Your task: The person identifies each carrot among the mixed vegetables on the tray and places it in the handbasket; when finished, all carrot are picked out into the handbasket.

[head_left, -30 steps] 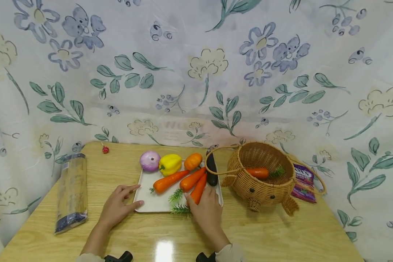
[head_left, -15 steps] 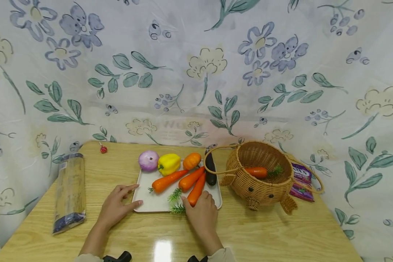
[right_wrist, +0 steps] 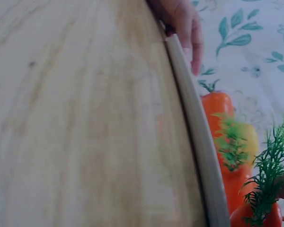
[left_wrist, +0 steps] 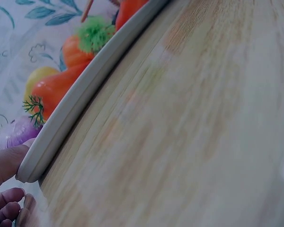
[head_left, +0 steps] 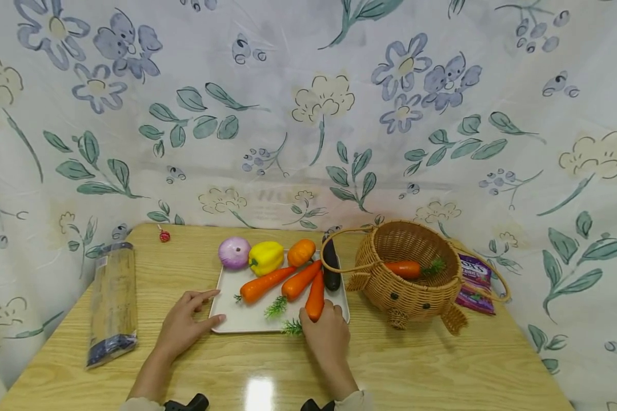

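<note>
- Since a second ago, the front carrot (head_left: 316, 297) has swung straighter on the tray (head_left: 236, 317), its thick end and green top shifting to the right; the right hand (head_left: 328, 337) has edged the same way since the middle picture.
- The right hand grasps this carrot near its thick end, which lies inside the tray by the front edge, the greens reaching the rim.
- The left hand (head_left: 185, 319) grips nothing tightly: its thumb and a finger, spread apart, touch the tray's left side by the front corner.
- Also on the tray: a middle carrot (head_left: 300, 281), a left carrot (head_left: 262, 286), a pumpkin (head_left: 301, 252) and an eggplant (head_left: 331, 265) along the right side.
- A yellow pepper (head_left: 267, 257) and an onion (head_left: 234, 253) sit at the back edge; whether the onion rests wholly inside, I cannot tell.
- The wicker basket (head_left: 421, 294) holds one carrot with greens (head_left: 403, 269); its left handle (head_left: 352, 230) loops out over the eggplant.
- Bare tabletop (head_left: 226, 371) runs before the tray, with a narrow strip between tray and basket.
- Left, well apart from the tray, lies a long packet (head_left: 114, 308), its label too small to read.
- Behind the basket, a purple packet (head_left: 474, 267) shows part of a word, seemingly "OXS".
</note>
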`<state>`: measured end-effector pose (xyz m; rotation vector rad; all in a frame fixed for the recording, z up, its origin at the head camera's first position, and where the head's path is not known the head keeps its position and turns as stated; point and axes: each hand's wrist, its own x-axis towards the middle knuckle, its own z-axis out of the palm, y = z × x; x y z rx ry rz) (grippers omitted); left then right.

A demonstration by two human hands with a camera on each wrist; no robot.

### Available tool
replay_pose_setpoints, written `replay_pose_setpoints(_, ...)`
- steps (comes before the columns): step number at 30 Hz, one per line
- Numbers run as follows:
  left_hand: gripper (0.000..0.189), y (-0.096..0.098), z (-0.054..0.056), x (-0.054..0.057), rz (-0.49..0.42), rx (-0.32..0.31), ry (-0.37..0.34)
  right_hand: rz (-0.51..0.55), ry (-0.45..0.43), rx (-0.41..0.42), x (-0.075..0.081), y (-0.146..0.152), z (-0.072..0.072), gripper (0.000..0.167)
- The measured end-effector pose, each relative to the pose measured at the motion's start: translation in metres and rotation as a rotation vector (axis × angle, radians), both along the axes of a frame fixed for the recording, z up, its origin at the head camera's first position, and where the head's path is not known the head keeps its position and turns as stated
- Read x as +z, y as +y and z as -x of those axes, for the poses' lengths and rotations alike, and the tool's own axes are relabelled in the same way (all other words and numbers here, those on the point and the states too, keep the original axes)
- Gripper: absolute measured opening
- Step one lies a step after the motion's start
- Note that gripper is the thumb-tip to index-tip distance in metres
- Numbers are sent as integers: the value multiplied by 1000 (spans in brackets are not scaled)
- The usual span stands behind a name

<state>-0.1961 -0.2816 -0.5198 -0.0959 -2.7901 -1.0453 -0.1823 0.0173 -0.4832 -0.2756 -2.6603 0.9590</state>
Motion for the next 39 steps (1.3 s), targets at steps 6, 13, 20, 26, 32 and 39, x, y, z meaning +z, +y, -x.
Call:
replay_pose_setpoints(6,61,-1,1,1,5,-4,12,125,22,29,14,16,-5,23)
replay_pose_setpoints(13,61,-4,1,1,6,0,12,226,-8,77,26,34,-17,34)
replay_pose_setpoints(20,61,-5,0,2,6,5,1,338,-36,147,28,55,-24,50)
replay_pose_setpoints(26,61,-3,0,3,0,13,-14,462,-61,222,33,79,-25,51)
replay_pose_setpoints(32,60,-2,0,0,2,19,-13,544,-87,318,36,105,-15,48)
replay_pose_setpoints(39,60,1,0,0,-4,16,-12,595,-112,537,41,131,-5,47)
